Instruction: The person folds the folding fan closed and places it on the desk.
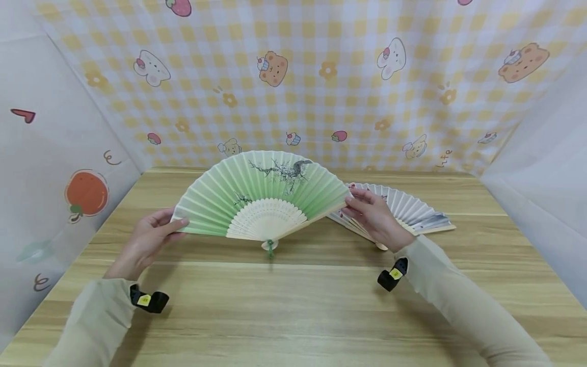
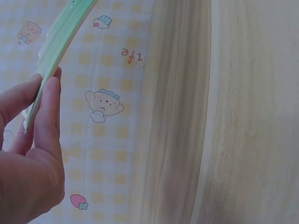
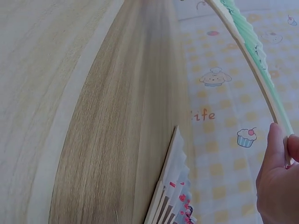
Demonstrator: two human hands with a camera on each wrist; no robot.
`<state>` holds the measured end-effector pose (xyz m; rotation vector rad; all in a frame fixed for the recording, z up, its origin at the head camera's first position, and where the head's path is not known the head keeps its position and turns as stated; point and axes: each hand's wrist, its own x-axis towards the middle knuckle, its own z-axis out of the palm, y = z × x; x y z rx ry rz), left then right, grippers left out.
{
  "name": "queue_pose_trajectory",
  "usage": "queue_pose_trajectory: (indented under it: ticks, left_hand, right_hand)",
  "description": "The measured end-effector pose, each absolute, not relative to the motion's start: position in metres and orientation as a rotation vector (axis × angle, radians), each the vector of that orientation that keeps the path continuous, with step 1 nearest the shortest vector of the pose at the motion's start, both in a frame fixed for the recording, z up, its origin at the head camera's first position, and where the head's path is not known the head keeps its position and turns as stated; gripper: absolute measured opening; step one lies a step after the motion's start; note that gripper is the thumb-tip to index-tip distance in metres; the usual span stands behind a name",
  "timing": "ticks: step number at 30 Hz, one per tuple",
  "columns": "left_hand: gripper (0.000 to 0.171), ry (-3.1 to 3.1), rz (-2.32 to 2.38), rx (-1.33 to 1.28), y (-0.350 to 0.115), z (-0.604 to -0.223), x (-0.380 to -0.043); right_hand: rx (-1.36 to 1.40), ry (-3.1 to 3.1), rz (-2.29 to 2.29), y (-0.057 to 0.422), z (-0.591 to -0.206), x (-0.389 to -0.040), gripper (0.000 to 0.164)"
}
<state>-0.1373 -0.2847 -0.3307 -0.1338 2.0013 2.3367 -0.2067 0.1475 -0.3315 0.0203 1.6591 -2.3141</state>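
A green folding fan [image 1: 215, 188] with a dark blossom-branch print is spread wide and raised over the table, a green tassel [image 1: 270, 247] hanging at its pivot. My left hand [image 1: 153, 232] pinches its left end between thumb and fingers. At the opposite end, my right hand [image 1: 373, 211] grips the outer rib. The left wrist view shows the fan [image 2: 65, 37] edge-on between the left thumb and fingers. In the right wrist view, the outer rib of the green fan [image 3: 254, 65] bows slightly above the right hand [image 3: 280, 186].
Behind my right hand a white folding fan [image 1: 403, 204] with red flowers and a blue-grey print lies spread on the wooden table [image 1: 275, 316], partly covered by the hand. A yellow checked cloth [image 1: 307, 112] hangs along the back, with white cloth [image 1: 59, 153] at the sides.
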Motion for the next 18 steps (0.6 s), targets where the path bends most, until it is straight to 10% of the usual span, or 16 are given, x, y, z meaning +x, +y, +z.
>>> queue_pose_trajectory:
  ticks: [18]
  left_hand:
    - [0.029,1.890,2.454,0.007,-0.285,-0.355,-0.144]
  right_hand:
    - [0.025,1.505,-2.460,0.166,-0.320,-0.197,0.029]
